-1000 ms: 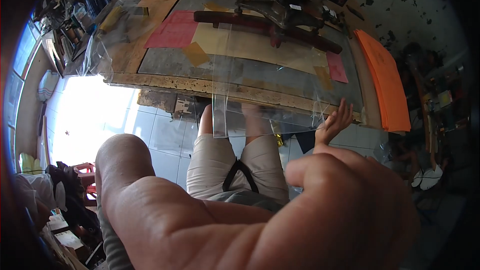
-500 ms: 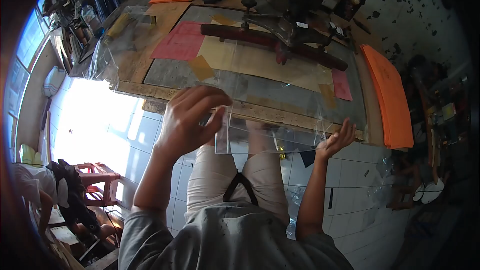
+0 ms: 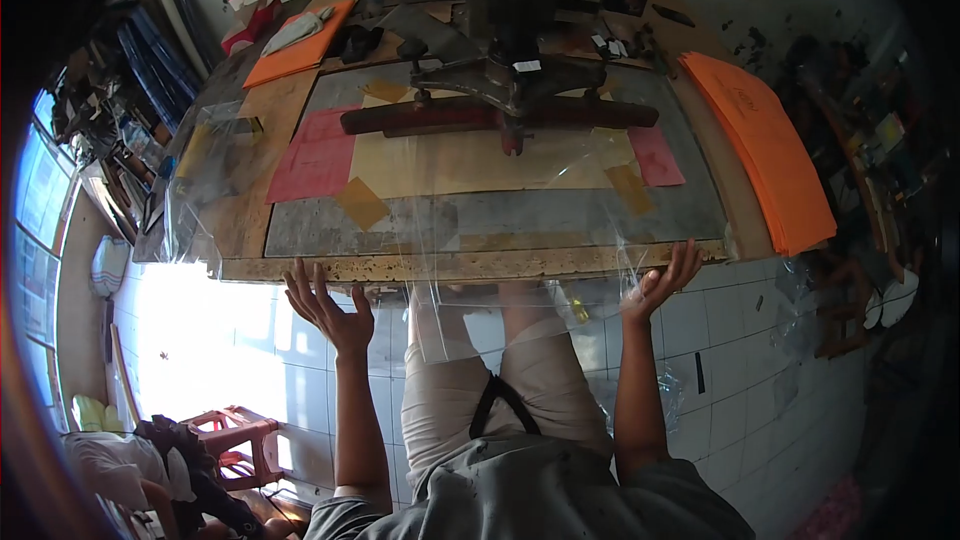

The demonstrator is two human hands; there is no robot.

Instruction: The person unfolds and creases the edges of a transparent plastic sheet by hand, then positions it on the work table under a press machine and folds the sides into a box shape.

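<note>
My left hand [image 3: 330,312] is open at the front edge of the wooden table [image 3: 470,268], fingers spread and pointing up. Farther right along that edge, my right hand [image 3: 662,285] is also open, its fingers stretched out beside clear plastic sheeting [image 3: 432,325]. The sheeting lies over the worktop and hangs past the edge between my hands. Whether my right palm presses on it, I cannot tell. Beyond it, a dark metal press with a reddish bar [image 3: 430,118] stands over a cream sheet [image 3: 480,162], with pink pieces [image 3: 310,152] and brown tape [image 3: 362,203] around.
Orange folded material [image 3: 765,155] is stacked at the table's right, and another orange piece [image 3: 290,55] lies at the back left under a glove-like cloth. More clear plastic [image 3: 200,180] covers the left side. A red stool [image 3: 240,445] and a person [image 3: 120,465] are at lower left.
My left hand has let go of the plastic's edge and moved left and down, its fingers opening. The sheeting hangs lower between my hands. My right hand stays near the edge; the view has shifted.
</note>
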